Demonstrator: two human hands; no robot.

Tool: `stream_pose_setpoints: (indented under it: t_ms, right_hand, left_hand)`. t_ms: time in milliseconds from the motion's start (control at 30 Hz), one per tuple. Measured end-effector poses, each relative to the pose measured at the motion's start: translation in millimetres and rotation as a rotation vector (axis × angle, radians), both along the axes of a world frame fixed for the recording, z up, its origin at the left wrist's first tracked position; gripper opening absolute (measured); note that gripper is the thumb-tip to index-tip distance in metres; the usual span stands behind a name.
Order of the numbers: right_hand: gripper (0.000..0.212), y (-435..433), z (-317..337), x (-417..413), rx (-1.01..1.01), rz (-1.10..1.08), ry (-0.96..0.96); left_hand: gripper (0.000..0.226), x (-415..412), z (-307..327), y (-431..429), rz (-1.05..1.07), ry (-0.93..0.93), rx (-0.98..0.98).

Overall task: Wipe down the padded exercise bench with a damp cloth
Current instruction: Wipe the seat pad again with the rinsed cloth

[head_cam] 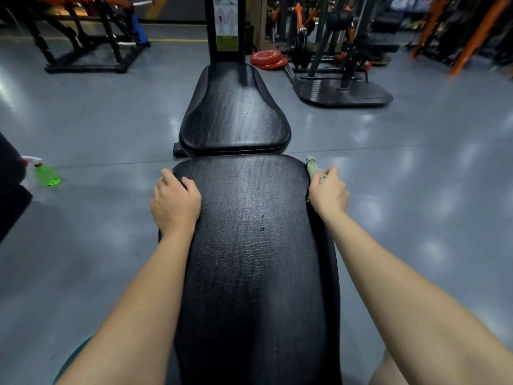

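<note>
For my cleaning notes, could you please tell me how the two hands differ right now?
The left hand holds the near pad's left edge and nothing else; the right hand grips a pale green cloth against its right edge. Both are at the same pad.

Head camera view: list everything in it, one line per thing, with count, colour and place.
long pad: one, black, centre foreground
seat pad: one, black, just beyond the long pad
cloth: one, pale green, at the long pad's right edge
spray bottle: one, green, floor at left
weight plates: at least two, red, floor, right of the post
post: one, black, labelled, behind the seat pad
gym machines: several, black and orange, background
floor: one, grey, glossy
left hand: one, grips the long pad's left edge
right hand: one, holds the cloth against the right edge
</note>
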State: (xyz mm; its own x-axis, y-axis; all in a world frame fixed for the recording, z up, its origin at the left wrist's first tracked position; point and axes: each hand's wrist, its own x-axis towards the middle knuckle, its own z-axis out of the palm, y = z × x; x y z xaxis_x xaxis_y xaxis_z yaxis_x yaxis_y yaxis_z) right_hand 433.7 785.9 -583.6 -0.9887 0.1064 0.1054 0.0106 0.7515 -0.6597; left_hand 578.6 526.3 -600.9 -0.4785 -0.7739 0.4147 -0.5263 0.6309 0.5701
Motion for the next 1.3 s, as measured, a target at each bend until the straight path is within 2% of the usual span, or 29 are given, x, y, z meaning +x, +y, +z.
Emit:
stream_pose_setpoints:
  t_ms: [133,333,467,533,700,867,1100,1200,1300]
  right_hand:
    - [0.03,-30,15,-15,0.08,0.054,0.068]
    - [0.041,-76,33,-49,0.35,0.163,0.035]
    - [0.043,-74,25,-49,0.459,0.217,0.168]
    - [0.041,-68,20,-44,0.44,0.247,0.245]
    - [0.03,-59,7,-38,0.215,0.384,0.466]
    - [0.024,-79,12,-31,0.066,0.585,0.531]
    - [0.022,-166,31,-8,0.118,0.876,0.5]
    - [0.022,-207,34,5,0.049,0.979,0.4]
    - [0.022,-241,33,6,0.094,1.047,0.318]
  left_hand:
    - [0.03,-5,-2,-1,0.02,0.002,-0.047]
    - [0.026,-10,-5,-5,0.048,-0.016,-0.058]
    - [0.026,-13,-3,-5,0.052,-0.008,-0.049]
    - [0.028,-12,-1,-5,0.05,-0.017,-0.042]
    - [0.031,-9,0,-2,0.046,-0.021,-0.041]
    - [0.029,-9,0,-2,0.057,-0.033,-0.061]
    - [0.028,-11,-1,-4,0.056,-0.012,-0.035]
    - [0.023,-9,-3,-7,0.069,0.063,0.047]
    - [0.026,-9,-2,-6,0.086,0.121,0.079]
